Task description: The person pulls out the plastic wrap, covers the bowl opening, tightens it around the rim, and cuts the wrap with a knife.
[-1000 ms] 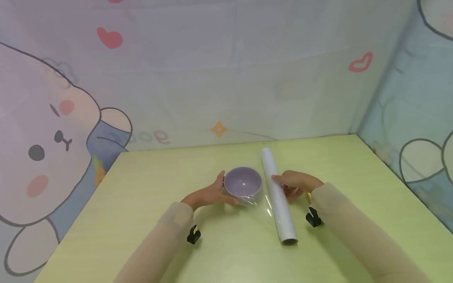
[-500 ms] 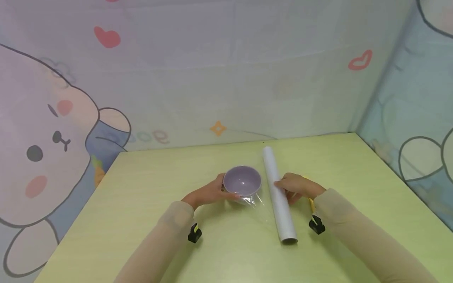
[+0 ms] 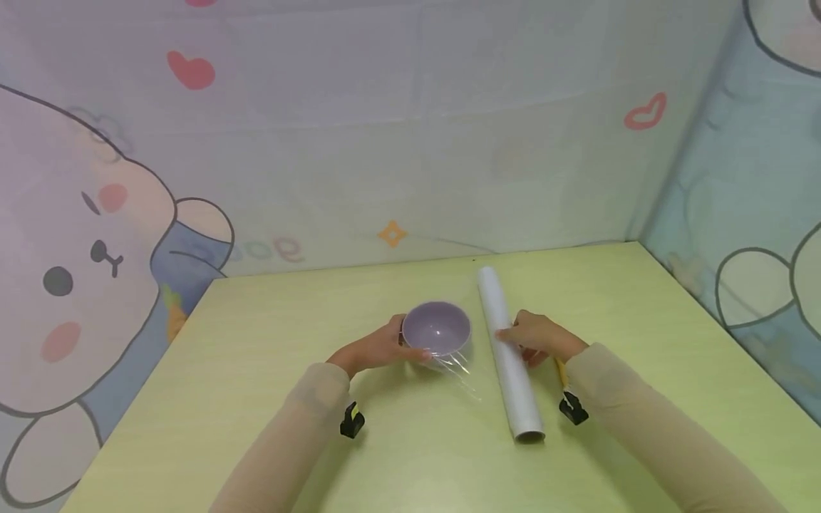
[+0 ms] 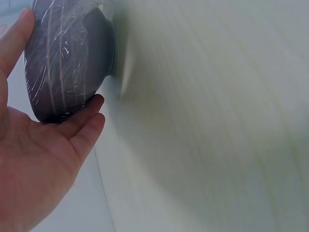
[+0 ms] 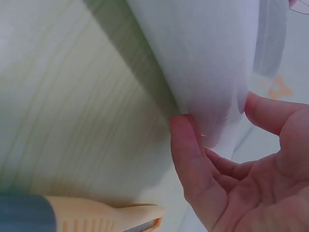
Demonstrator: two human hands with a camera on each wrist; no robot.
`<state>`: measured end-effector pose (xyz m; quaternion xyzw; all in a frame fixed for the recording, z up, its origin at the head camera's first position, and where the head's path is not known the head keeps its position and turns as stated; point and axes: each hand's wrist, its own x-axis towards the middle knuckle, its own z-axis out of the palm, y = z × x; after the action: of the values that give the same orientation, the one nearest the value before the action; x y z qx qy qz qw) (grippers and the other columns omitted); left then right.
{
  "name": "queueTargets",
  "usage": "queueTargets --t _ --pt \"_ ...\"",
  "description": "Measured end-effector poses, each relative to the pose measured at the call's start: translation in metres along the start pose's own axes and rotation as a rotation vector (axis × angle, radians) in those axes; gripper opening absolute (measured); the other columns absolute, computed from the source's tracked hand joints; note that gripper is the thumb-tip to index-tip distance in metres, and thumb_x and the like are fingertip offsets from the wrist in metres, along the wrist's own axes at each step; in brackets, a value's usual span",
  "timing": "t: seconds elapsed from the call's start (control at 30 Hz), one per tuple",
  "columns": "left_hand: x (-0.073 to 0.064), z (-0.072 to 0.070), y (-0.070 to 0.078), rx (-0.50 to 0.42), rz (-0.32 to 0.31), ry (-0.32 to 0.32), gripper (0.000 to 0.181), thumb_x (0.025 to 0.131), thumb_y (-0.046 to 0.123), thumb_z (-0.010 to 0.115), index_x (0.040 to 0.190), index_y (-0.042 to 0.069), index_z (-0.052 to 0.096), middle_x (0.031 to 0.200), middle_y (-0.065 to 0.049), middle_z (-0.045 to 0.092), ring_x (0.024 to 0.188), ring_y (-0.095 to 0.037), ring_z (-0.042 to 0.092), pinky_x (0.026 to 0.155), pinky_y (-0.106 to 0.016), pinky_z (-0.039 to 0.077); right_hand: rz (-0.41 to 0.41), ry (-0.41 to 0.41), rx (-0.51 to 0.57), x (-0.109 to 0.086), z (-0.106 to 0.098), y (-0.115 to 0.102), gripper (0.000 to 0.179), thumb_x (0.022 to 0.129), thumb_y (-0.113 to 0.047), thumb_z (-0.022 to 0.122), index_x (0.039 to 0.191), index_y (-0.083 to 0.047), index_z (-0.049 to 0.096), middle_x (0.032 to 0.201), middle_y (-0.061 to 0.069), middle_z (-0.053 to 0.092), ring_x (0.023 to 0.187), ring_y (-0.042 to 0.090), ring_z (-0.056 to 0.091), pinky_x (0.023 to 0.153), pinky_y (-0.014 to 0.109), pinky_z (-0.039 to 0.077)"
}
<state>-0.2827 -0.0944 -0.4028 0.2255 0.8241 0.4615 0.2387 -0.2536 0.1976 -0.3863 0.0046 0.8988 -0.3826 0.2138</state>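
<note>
My left hand [image 3: 378,347] holds a lilac bowl [image 3: 437,328] by its left side, with the thumb at the near rim. Clear plastic film [image 3: 452,365] hangs wrinkled over the bowl's near edge; in the left wrist view the film [image 4: 65,46] clings to the bowl's outer wall. To the bowl's right lies a long white roll of cling film [image 3: 512,370], slightly slanted. My right hand [image 3: 541,338] grips the roll around its middle. In the right wrist view, thumb and fingers stand on opposite sides of the roll [image 5: 207,53].
A yellow-and-grey handled tool with a metal part at its tip [image 5: 101,215] lies by my right wrist, mostly hidden in the head view. The pale wood-grain table [image 3: 288,306] meets a printed cloth backdrop [image 3: 308,142] behind and at the sides.
The left thumb has come up onto the bowl's near rim. The roll and right hand have shifted slightly right, away from the bowl. The film between bowl and roll shows less.
</note>
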Motion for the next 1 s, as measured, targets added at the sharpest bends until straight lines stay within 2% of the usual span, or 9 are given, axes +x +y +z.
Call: queueTargets --t 0.2,0.4,0.6,0.8,1.0 --pt "0.001 -0.001 0.001 0.008 -0.013 0.010 0.087 0.077 0.032 0.074 0.141 0.008 0.020 0.137 -0.012 0.035 0.120 -0.026 0.043 0.103 -0.044 0.032 0.011 -0.044 0.016 -0.002 -0.001 0.008 0.052 0.093 -0.042 0.046 0.111 0.007 0.045 0.095 0.018 0.058 0.083 0.025 0.059 0.067 0.037 0.054" --pt "-0.001 -0.001 0.001 0.019 -0.046 0.003 0.089 0.077 0.034 0.074 0.142 0.009 0.019 0.137 -0.011 0.035 0.123 -0.026 0.040 0.105 -0.046 0.030 0.007 -0.082 0.087 0.000 -0.001 0.018 0.045 0.093 -0.040 0.048 0.105 0.003 0.050 0.091 0.012 0.057 0.079 0.021 0.058 0.065 0.035 0.053" --pt "-0.003 0.001 -0.003 0.014 -0.070 -0.010 0.088 0.077 0.034 0.073 0.142 0.009 0.019 0.136 -0.010 0.036 0.122 -0.025 0.040 0.105 -0.045 0.030 -0.002 -0.007 0.070 -0.003 0.006 0.015 0.037 0.089 -0.031 0.053 0.097 0.004 0.052 0.083 0.011 0.056 0.071 0.020 0.058 0.063 0.032 0.053" --pt "-0.004 0.000 -0.002 0.029 -0.057 -0.004 0.087 0.078 0.033 0.073 0.141 0.008 0.019 0.135 -0.011 0.036 0.120 -0.025 0.041 0.103 -0.045 0.032 0.003 0.078 -0.027 -0.007 0.003 0.011 0.040 0.085 -0.035 0.059 0.095 0.003 0.048 0.086 0.013 0.056 0.073 0.022 0.059 0.061 0.032 0.051" --pt "-0.003 -0.001 0.001 0.030 -0.056 -0.004 0.088 0.078 0.035 0.072 0.141 0.008 0.018 0.136 -0.011 0.036 0.121 -0.025 0.041 0.104 -0.045 0.031 -0.010 0.104 -0.078 -0.008 -0.002 0.012 0.043 0.084 -0.038 0.062 0.096 0.002 0.049 0.085 0.013 0.057 0.069 0.021 0.058 0.059 0.030 0.050"
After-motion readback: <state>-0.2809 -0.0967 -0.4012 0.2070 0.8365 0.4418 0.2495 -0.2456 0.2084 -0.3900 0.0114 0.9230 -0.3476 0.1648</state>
